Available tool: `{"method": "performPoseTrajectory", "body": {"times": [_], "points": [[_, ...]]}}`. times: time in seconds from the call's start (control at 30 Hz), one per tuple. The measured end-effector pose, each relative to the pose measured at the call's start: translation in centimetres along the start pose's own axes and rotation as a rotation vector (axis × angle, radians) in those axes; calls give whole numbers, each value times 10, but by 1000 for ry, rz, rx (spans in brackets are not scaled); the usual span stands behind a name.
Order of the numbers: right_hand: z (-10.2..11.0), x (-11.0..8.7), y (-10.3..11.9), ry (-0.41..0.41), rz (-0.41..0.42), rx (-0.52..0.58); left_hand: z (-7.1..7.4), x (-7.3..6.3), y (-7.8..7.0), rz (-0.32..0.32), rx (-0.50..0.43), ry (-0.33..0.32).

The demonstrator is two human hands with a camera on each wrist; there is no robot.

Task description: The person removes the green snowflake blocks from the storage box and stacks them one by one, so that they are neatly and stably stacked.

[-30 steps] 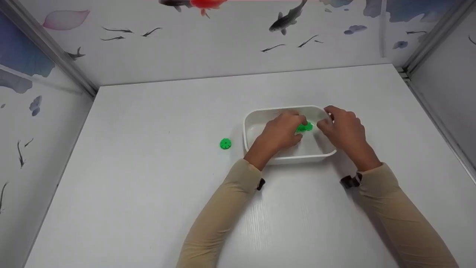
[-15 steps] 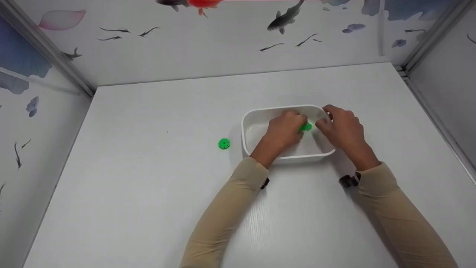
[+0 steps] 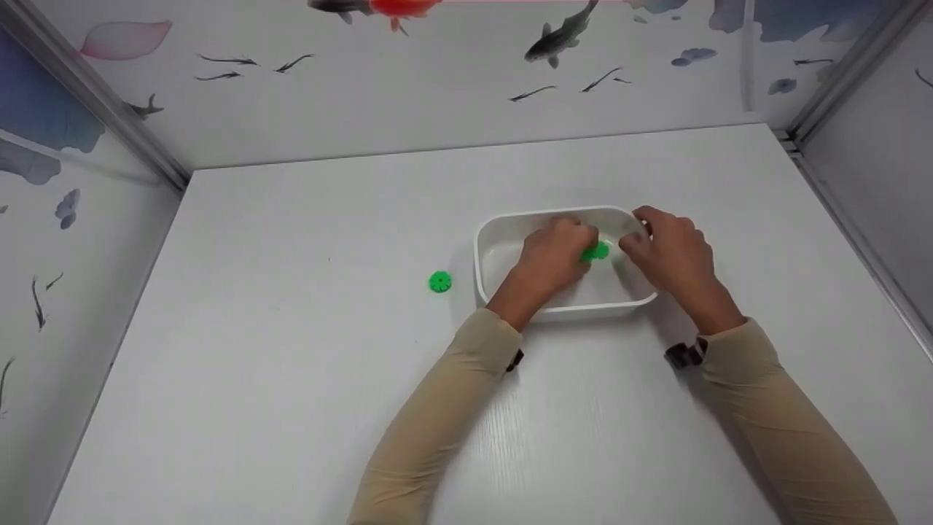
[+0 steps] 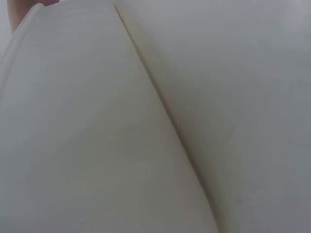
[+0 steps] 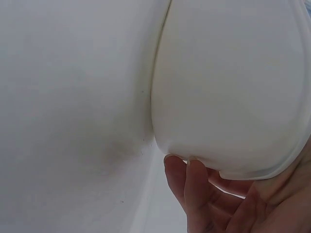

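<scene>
Over the inside of a white plastic tub (image 3: 590,309), my left hand (image 3: 554,255) has its fingers curled down at green notched discs (image 3: 597,251), pinching at them. Its fingertips are mostly hidden behind the hand. My right hand (image 3: 674,251) grips the tub's right end, thumb over the rim. In the right wrist view the fingertips (image 5: 197,167) press the outer wall of the tub (image 5: 228,97). The left wrist view holds mostly the tub's outer wall (image 4: 97,121), with a bit of skin at the top left corner.
A single green notched disc (image 3: 440,282) lies on the white table (image 3: 291,364), left of the tub. White panels (image 3: 437,95) printed with fish and plants stand around the table's back and sides.
The left hand's fingers and thumb have closed together at the green discs, and the discs have shifted slightly. The right hand keeps its hold on the tub.
</scene>
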State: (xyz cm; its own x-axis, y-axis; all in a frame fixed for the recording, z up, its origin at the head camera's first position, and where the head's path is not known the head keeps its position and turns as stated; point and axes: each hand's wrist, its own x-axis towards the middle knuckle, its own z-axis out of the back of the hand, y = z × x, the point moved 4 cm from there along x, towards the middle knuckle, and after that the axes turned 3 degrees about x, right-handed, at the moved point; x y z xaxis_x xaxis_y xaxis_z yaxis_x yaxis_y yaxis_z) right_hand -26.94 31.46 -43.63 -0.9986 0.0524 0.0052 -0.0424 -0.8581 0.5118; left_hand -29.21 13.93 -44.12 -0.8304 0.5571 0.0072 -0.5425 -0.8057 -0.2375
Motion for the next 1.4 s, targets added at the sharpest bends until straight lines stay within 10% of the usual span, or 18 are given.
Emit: {"method": "performPoseTrajectory", "body": {"times": [0.67,1.4], "points": [[-1,2,-1,2,7,10,21,-22,8,-16,-171,-32],[-2,0,0,-7,-6,15,55,-80,51,-145,-306,-292]]}}
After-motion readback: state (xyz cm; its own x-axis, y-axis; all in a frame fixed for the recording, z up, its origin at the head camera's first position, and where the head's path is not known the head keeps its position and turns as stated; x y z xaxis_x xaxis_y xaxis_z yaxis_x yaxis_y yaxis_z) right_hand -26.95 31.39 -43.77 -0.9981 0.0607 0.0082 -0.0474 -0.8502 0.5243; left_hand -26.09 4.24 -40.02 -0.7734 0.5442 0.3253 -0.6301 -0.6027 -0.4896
